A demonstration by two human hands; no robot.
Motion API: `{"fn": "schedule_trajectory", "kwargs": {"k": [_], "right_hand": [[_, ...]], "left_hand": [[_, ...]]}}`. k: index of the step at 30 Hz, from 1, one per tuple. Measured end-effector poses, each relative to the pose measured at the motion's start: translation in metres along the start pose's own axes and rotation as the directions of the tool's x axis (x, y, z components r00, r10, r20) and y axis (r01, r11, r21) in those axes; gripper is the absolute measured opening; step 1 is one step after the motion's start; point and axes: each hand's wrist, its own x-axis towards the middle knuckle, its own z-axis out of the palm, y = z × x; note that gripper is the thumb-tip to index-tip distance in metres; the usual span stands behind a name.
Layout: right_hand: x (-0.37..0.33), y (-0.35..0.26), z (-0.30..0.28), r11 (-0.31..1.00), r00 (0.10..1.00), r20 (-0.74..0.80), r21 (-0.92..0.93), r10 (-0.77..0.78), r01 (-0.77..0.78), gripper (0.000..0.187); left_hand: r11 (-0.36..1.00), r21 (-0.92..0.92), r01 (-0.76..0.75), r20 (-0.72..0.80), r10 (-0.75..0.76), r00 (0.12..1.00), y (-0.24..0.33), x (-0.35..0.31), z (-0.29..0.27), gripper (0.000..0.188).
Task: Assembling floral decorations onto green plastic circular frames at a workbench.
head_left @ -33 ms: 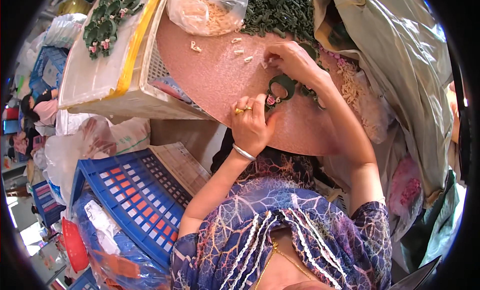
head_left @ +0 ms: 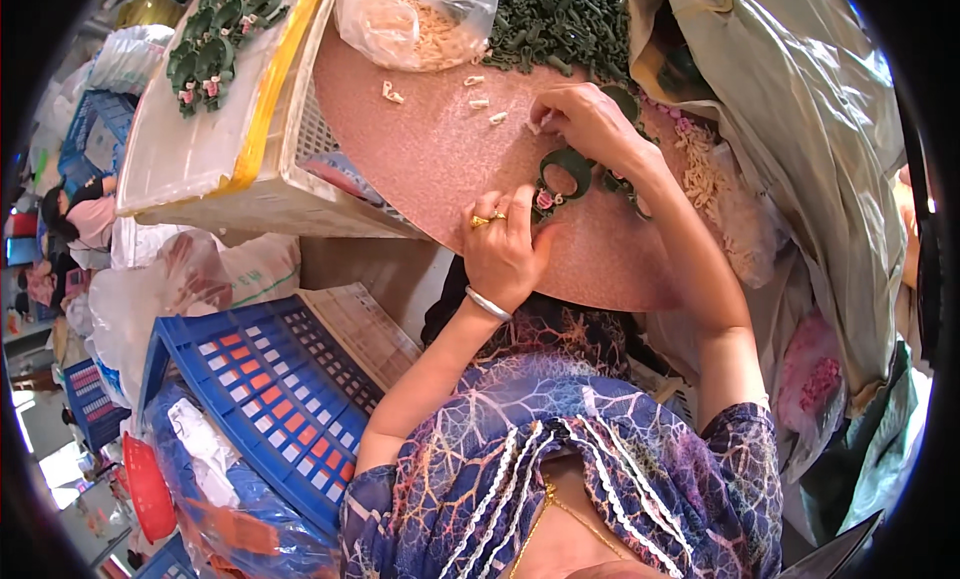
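Green ring (head_left: 577, 163) w/ pink flowers (head_left: 545, 199) over tabletop (head_left: 430, 159); L hand (head_left: 503, 247) fingers pinching flowered edge, prob. to steady it, I judge. R hand (head_left: 590, 119) fingers bunched just beyond ring; can't tell if gripping anything. Loose cream pcs (head_left: 479, 104) nearby; bag (head_left: 450, 41) of similar + green pile (head_left: 560, 24) farther out, prob. for easy reach.

Two hands (head_left: 503, 254), one silver bangle (head_left: 488, 304), one red basin (head_left: 148, 487), four or five scattered cream pieces (head_left: 478, 104) (two may overlap).

Green ring (head_left: 574, 162) slightly farther right
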Motion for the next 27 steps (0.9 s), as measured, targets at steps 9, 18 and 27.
{"fn": "schedule_trajectory", "kwargs": {"k": [9, 18, 27], "right_hand": [[-0.044, -0.058, -0.029, 0.994, 0.974, -0.226, 0.105, 0.000, 0.024, 0.011], [-0.109, -0.079, 0.008, 0.964, 0.870, -0.459, 0.256, 0.180, -0.065, 0.012], [-0.106, -0.083, 0.020, 0.996, 0.848, -0.522, 0.045, 0.089, -0.077, 0.006]], "left_hand": [[0.999, -0.052, 0.005, -0.014, -0.006, 1.000, -0.001, -0.004, -0.002, 0.049], [0.969, -0.244, -0.037, -0.120, 0.008, 0.993, -0.006, -0.009, 0.001, 0.049], [0.944, -0.311, -0.111, -0.179, 0.056, 0.982, -0.006, -0.009, -0.005, 0.052]]}}
